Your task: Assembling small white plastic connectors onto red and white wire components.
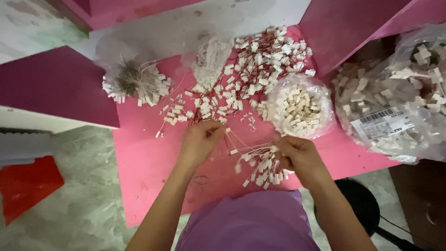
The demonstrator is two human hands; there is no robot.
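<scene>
1. Head view looks straight down on a pink desk (148,162), with both hands at its near edge, around six o'clock.
2. Left hand (199,142) is curled, fingertips pinched on a thin red wire with a small white connector at its end.
3. Right hand (299,155) is clenched around a bunch of wired connectors (262,169), whose white ends fan out toward the person's body.
4. Judging by the piles, a small share is gathered: only the one bunch is in hand, while a large loose heap of red-wired connectors (251,69) lies at twelve o'clock.
5. At ten o'clock rests a tied bundle (134,83) with pale wires and white ends.
6. At one o'clock sits an open clear bag of white housings (299,107), round and full.
7. At three o'clock, a bigger clear bag (399,107) holds more housings; a white rectangular label with a black barcode (383,123) is stuck to its front.
8. Another crumpled clear bag (211,58) lies at eleven o'clock.
</scene>
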